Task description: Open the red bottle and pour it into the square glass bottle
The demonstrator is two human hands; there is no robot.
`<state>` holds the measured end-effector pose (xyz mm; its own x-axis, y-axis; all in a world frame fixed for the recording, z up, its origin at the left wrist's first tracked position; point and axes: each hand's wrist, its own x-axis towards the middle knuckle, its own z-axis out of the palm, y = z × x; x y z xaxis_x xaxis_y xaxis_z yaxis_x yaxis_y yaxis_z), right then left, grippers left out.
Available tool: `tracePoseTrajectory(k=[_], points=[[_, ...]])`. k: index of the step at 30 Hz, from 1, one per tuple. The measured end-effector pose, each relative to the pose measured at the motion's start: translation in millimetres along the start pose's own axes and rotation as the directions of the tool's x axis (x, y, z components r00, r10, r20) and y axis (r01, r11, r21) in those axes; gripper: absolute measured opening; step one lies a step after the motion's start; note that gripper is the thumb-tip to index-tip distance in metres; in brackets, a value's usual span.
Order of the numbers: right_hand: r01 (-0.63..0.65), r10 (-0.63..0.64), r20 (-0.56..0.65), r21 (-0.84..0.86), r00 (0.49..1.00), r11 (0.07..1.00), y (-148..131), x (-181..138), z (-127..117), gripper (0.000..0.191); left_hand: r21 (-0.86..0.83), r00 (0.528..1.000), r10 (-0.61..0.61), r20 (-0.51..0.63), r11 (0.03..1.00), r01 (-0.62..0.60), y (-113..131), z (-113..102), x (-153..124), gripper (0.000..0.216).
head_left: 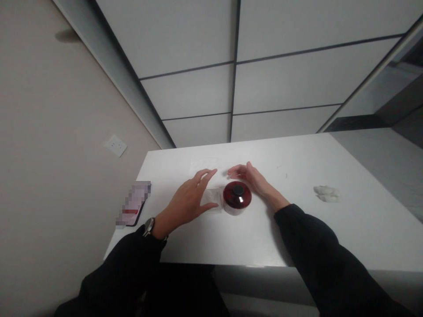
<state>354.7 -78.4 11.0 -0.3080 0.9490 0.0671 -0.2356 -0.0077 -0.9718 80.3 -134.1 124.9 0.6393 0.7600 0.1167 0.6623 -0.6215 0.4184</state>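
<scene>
A round container (234, 210) with a dark red, shiny lid (237, 199) and a black knob stands upright on the white table. My left hand (188, 198) is left of it, thumb and fingers spread apart around nothing. Below and beside that hand lies a clear, flat plastic piece (214, 200), partly hidden by my fingers; its kind I cannot make out. Just behind and to the right of the container is my right hand (249, 174), its fingers curved but apart, holding nothing. Whether it touches the lid's edge is hard to tell.
On the table's left edge lies a phone (135, 204), partly blurred out. A crumpled whitish tissue or wrapper (326, 193) is at the right on the white table (284, 237). White panelled doors (198, 97) rise behind, and a wall with a socket (115, 145) borders the left.
</scene>
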Motion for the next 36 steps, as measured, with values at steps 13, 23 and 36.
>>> tracePoseTrajectory(k=[13, 23, 36], points=[[-0.006, 0.006, 0.003, -0.007, 1.0, 1.0, 0.5, 0.6, 0.2, 0.08, 0.042, 0.995, 0.082, 0.058, 0.996, -0.084, -0.7, -3.6, -3.5, 0.091], [-0.004, 0.004, 0.019, -0.01, 1.0, 1.0, 1.3, -0.4, -0.6, 0.08, 0.149, 0.995, 0.086, 0.059, 0.984, -0.094, 7.2, -3.3, -2.6, 0.081], [-0.01, 0.01, 0.012, -0.025, 1.0, 1.0, 2.2, 0.6, -0.5, 0.08, -0.01, 0.99, 0.12, 0.067, 0.993, -0.12, -2.7, -6.9, -3.9, 0.099]])
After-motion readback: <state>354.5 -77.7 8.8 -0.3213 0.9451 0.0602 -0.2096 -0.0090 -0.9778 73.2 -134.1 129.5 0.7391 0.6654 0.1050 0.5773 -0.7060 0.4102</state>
